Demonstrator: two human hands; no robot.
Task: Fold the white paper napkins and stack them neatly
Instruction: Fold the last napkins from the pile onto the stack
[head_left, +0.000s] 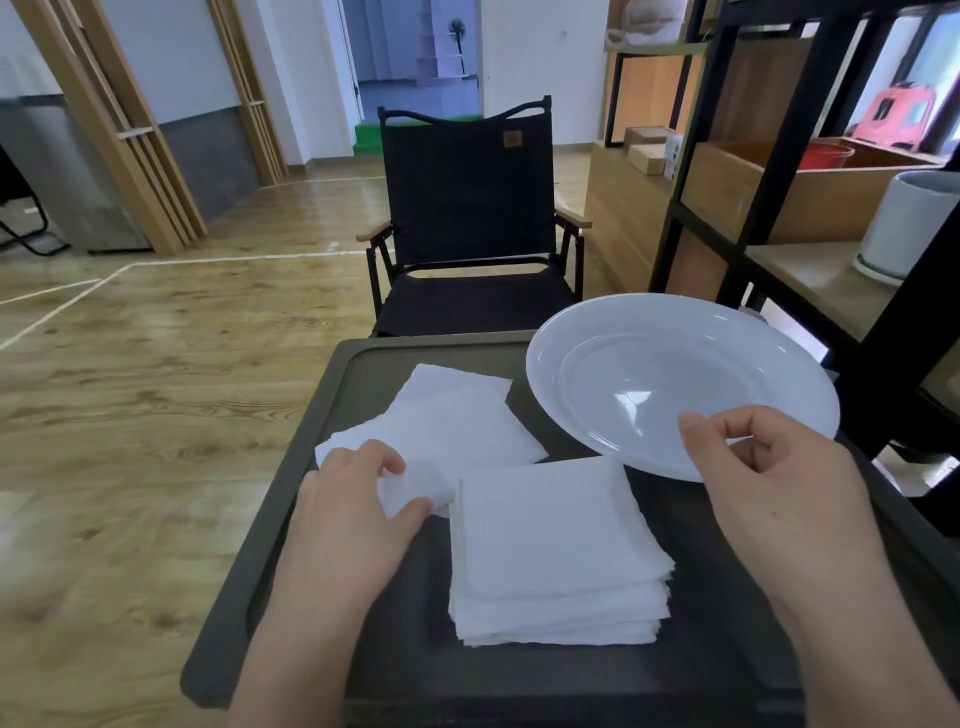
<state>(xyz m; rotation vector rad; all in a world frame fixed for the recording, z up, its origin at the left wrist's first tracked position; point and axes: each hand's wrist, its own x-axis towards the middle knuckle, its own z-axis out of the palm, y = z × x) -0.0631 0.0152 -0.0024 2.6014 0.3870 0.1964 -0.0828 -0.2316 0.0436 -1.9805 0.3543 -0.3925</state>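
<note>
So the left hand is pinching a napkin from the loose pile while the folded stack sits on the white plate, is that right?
Not quite: the head view shows the folded stack on the dark tray, beside the white plate. The left hand does pinch a napkin from the loose pile.

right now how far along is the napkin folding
Done: a squared stack of folded napkins sits on the dark table. In hand: the left hand pinches a corner of the loose napkins behind it. The right hand holds nothing, over the white plate. Left: fold and stack those loose ones.
</note>
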